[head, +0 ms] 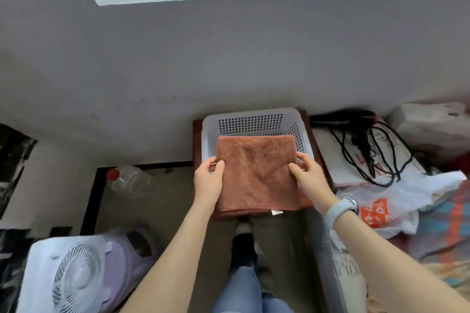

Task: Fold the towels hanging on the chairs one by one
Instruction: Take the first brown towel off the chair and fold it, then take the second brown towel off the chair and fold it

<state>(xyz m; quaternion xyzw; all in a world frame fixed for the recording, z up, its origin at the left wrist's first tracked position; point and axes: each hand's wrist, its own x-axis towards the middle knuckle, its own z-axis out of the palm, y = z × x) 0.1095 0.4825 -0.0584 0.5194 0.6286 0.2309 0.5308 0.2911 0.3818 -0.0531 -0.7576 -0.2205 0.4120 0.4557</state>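
**Folded towel held over basket**

A folded rust-brown towel (256,173) was held flat over the near rim of a white perforated basket (251,122) by the wall. The left hand (207,180) gripped its left edge, thumb on top; the right hand (309,176), a pale band (339,211) at its wrist, gripped the right edge likewise. A hairdryer (356,124) lay to the right, a bottle (129,180) and fan (76,277) to the left.

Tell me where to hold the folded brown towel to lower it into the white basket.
Hold the brown towel by its two side edges, one hand from each side. It is a flat folded square, so the left hand and right hand keep layers together over the basket.
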